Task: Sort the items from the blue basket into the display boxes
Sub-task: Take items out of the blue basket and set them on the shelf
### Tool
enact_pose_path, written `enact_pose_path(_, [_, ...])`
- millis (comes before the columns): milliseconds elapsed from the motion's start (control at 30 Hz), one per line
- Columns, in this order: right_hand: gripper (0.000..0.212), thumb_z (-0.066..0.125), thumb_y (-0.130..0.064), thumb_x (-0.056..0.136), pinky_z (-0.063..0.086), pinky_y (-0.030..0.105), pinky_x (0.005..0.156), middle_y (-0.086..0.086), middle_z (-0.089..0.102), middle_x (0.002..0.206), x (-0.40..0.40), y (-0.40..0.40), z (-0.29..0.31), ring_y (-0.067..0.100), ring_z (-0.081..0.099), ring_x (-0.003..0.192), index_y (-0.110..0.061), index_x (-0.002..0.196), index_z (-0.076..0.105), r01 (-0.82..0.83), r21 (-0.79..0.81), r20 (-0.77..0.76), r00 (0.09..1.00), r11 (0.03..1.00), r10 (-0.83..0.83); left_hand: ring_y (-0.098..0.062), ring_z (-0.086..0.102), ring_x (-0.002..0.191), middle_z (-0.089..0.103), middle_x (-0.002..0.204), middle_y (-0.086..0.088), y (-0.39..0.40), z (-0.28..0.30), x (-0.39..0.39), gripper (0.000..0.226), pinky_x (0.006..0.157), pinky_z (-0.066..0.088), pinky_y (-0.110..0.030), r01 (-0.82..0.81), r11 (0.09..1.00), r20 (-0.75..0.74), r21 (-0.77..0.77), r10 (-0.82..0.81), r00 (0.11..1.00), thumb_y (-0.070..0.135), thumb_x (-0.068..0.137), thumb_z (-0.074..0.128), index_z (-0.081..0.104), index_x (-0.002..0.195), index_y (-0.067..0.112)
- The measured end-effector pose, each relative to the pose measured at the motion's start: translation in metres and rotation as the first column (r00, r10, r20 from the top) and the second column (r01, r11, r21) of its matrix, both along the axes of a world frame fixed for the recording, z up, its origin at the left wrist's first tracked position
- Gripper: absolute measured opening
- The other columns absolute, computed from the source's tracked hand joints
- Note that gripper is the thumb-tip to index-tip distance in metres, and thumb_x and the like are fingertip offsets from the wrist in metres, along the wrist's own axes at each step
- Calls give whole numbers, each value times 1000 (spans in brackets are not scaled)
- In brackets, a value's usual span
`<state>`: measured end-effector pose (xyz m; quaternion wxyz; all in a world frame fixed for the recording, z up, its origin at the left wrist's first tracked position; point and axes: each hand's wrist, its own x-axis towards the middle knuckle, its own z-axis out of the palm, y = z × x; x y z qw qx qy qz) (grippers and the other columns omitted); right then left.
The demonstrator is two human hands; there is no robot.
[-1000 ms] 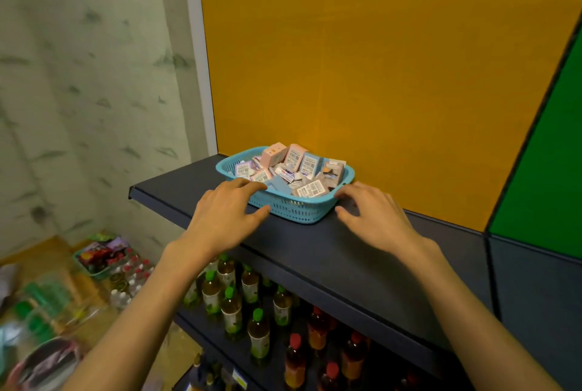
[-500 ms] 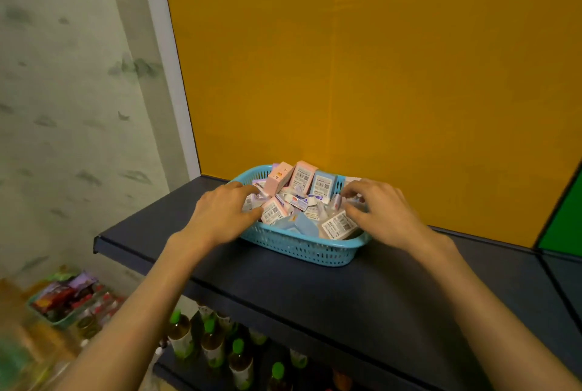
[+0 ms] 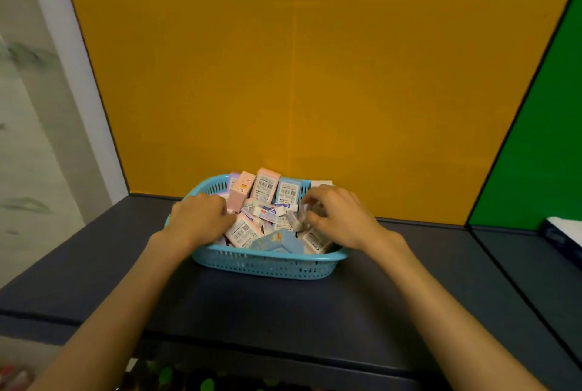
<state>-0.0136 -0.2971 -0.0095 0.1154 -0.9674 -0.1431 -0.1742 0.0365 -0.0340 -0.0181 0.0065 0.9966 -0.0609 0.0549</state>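
Both hands deep in the basket (image 3: 267,264), on a dark shelf (image 3: 94,280) by the yellow wall (image 3: 315,59). Left hand (image 3: 198,220) down among the little boxes (image 3: 267,185) at the left side, fingers curled and hidden, so no telling whether anything is held. Right hand (image 3: 340,217) bent over the right side of the pile, fingertips (image 3: 310,201) curled round small packs, maybe pinching one, hard to be sure. Basket heaped full, boxes leaning every way, some poking above the rim. Could go wrong: pulling one box out fast might tip its neighbours over the edge and down off the shelf. Grabbing two stuck together might put one in the wrong place. Pushing hard could slide the light basket along. No display boxes clearly in view, only a blurry white and blue thing (image 3: 563,233) far right, so a long reach might drop a pack.
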Motion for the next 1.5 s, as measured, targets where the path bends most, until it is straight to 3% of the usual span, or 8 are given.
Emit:
enact_pose_path(233, [20,60,-38,91,54,40,75,-1,70,98,19,18,2,21,63,93,-24,100,71,103,-170,-27,994,980,-109,-21,55,83,54,78,2,-4,-3,7,31,67,37,-31,-1,981,-14,-196,-1,1000,50,93,58,55,77,23])
enact_pose_path(400, [31,57,-47,92,42,36,79,4,69,94,31,26,-4,26,59,96,-20,87,71,147,-276,-101,978,950,-180,-20,62,90,68,90,0,12,-9,10,27,69,44,-33,29,963,-9,-268,-33,999,46,87,68,70,92,20])
enact_pose_path(533, [43,54,-49,95,42,43,87,6,56,86,39,35,-8,26,48,91,-19,65,53,154,-326,-175,960,933,-220,-15,53,72,57,70,4,24,3,-2,30,55,32,-30,101,929,-18,-357,-115,993,48,91,65,69,78,21])
enact_pose_path(633, [44,61,-46,93,43,44,89,7,51,91,42,40,-8,28,47,100,-20,62,43,148,-350,-241,940,925,-241,-10,57,79,65,87,8,29,13,-8,13,59,39,-29,180,881,-15,-438,-207,978,41,90,70,74,92,29])
enact_pose_path(800, [43,68,-41,88,41,38,79,4,49,85,49,44,-16,28,51,97,-19,61,43,189,-323,-185,948,927,-258,0,50,79,54,93,17,34,16,-12,25,62,36,-20,230,818,56,-527,-237,970,35,88,74,71,112,29])
enact_pose_path(1033, [9,75,-28,80,44,31,71,-2,69,94,44,39,-11,18,58,92,-23,86,70,105,-186,-202,969,977,-142,6,53,79,61,94,20,30,19,-15,15,61,37,-16,241,761,88,-603,-238,967,34,88,74,70,101,30])
enact_pose_path(1200, [23,84,-18,71,50,31,68,-5,66,85,24,31,3,14,59,79,-19,82,65,60,-8,-214,975,998,-60,2,58,79,62,93,18,25,25,-23,14,62,41,-17,292,736,107,-611,-288,952,35,87,74,65,99,34])
enact_pose_path(1500, [34,79,-31,83,49,33,76,-1,61,104,-49,-26,26,14,56,85,-19,114,70,174,19,-73,982,984,-173,-13,60,84,64,96,11,-31,46,-46,19,79,52,-38,489,613,208,-620,-473,856,36,89,71,72,106,27])
